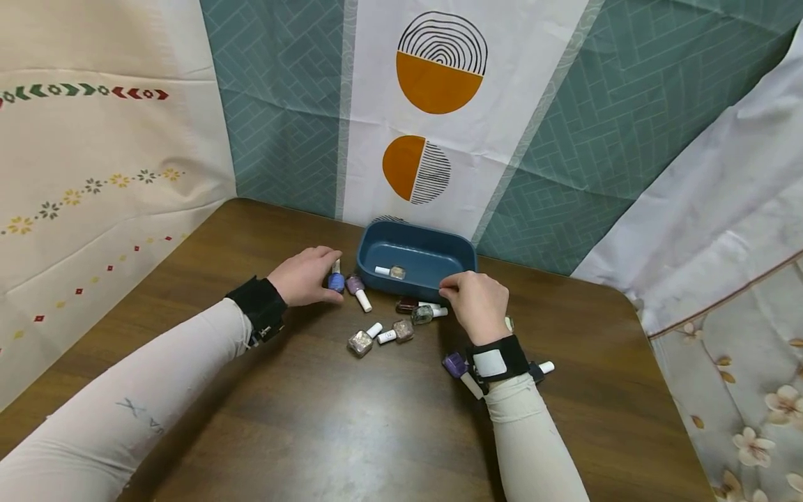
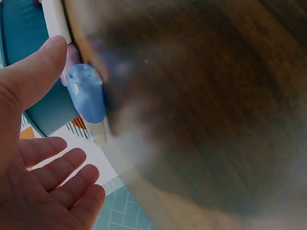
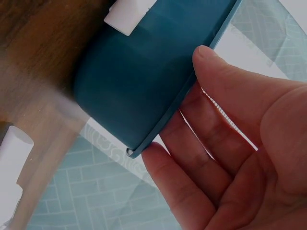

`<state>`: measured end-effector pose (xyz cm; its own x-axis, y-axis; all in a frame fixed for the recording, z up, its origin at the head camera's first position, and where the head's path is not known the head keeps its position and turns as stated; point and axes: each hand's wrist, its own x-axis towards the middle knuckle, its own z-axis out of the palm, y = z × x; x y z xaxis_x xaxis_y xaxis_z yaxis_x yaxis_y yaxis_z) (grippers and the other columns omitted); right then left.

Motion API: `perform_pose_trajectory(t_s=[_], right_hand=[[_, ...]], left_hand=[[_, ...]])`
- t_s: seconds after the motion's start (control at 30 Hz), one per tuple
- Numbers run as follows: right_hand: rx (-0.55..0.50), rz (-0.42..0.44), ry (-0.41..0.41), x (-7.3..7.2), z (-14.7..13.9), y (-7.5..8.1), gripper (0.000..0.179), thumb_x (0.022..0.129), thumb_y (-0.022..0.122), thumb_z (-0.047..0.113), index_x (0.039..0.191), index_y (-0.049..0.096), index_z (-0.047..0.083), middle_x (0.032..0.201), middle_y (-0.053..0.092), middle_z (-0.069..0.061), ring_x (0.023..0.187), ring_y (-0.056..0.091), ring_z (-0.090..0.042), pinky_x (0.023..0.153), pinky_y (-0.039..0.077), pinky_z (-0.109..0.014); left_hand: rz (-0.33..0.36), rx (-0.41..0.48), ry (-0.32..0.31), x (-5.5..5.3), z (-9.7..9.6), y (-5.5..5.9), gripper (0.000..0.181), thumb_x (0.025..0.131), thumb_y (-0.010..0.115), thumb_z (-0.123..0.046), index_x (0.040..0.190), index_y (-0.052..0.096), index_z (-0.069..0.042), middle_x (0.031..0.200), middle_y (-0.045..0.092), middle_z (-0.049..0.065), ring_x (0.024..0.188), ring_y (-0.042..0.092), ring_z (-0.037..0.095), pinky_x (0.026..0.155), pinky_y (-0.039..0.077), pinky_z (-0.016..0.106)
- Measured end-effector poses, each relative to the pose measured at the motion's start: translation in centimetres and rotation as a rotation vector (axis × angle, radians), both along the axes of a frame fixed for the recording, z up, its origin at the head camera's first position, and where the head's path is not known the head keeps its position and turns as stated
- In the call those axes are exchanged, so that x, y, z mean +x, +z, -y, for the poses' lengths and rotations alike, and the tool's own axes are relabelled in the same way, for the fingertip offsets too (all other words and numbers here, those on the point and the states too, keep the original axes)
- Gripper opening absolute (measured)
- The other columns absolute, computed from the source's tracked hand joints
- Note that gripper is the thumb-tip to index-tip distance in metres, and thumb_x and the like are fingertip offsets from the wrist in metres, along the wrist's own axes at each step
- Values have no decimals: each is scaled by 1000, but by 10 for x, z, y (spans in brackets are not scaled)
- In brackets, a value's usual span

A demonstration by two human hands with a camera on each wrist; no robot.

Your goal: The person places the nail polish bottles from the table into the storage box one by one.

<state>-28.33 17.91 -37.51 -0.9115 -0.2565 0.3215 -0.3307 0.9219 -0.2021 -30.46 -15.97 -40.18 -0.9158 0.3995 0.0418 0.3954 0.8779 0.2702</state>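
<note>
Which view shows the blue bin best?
The head view: the blue bin appears nearly whole there, with a bottle inside. The right wrist view shows one end's outside, held by the right hand; the left wrist view only part, behind the left hand.

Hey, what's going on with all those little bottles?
Someone's hands are busy around a blue tub and small bottles that look like nail polish. The right hand grips the tub's rim. The left hand is beside a blue bottle, with its fingers apart and not closed around it. Right now one glittery bottle lies in the tub, and more lie outside it on the wooden table.
</note>
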Motion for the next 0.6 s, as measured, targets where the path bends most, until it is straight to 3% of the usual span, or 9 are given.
perform_pose_trajectory(t_s=[0.27,0.6], right_hand=[[-8,-6,3,-1,-2,-2,9,93,81,27,100,85,24,94,80,1,81,73,-23,62,54,-45],[-15,-12,3,0,-2,-2,9,93,81,27,99,85,24,94,80,2,81,73,-23,62,54,-46]], left_hand=[[33,-2,-4,-7,-2,-7,103,81,91,-40,154,38,10,158,41,29,147,38,44,120,33,54],[44,-1,-1,-12,1,-11,96,83,89,-38,151,42,11,155,44,30,145,41,44,119,35,54]])
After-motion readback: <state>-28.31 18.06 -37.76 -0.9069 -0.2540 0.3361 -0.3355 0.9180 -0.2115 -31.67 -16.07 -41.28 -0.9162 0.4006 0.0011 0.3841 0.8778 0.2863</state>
